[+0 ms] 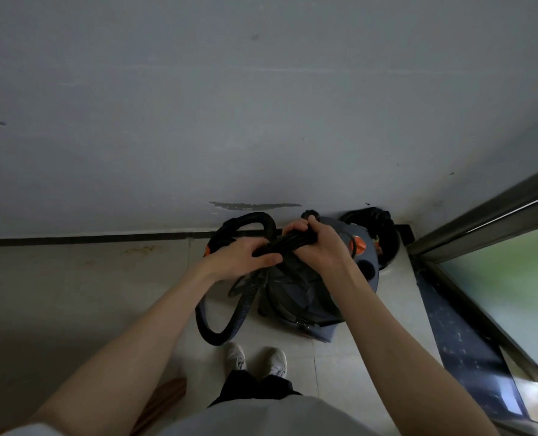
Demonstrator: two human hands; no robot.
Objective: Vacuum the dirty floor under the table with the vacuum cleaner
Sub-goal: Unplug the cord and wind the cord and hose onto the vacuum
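Hands (248,254) (319,245) (arms outstretched) around bundled black cord (288,243) above vacuum cleaner (302,294)

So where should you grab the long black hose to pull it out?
Probably at the low loop of the hose, coming from above on its left side: it lies free on the floor, clear of the vacuum cleaner.

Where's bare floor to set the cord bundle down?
Bare pale tile floor left of the looped black hose, up to the dark baseboard. Crowded right: grey canister vacuum, black bin in the corner, door frame.
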